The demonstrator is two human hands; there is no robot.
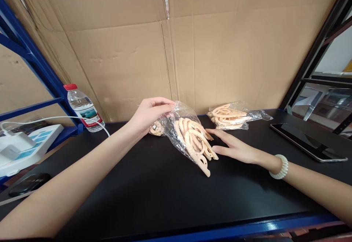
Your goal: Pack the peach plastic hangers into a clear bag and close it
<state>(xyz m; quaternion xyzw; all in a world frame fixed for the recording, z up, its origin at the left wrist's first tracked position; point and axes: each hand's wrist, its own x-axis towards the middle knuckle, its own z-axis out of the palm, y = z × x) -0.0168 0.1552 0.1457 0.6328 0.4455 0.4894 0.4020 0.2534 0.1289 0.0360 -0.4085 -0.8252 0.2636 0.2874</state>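
My left hand (154, 112) pinches the upper end of a clear plastic bag (180, 110) and holds it tilted above the black table. Several beige looped pieces (194, 137) fill the bag, and some of their ends stick out at its lower right side; I cannot tell their exact kind. At the right edge of these pieces is my right hand (233, 146), thumb and fingers apart, with the tips close to or touching them. Behind my left hand lies another small bundle of beige pieces (156, 128), partly hidden.
Another clear bag of beige pieces (229, 116) lies at the back right, near a dark tablet (306, 143). At the left stand a water bottle (85, 110), a white power strip (41, 145) with a cable, and a black mouse (29, 184). Cardboard (209, 51) walls the back.
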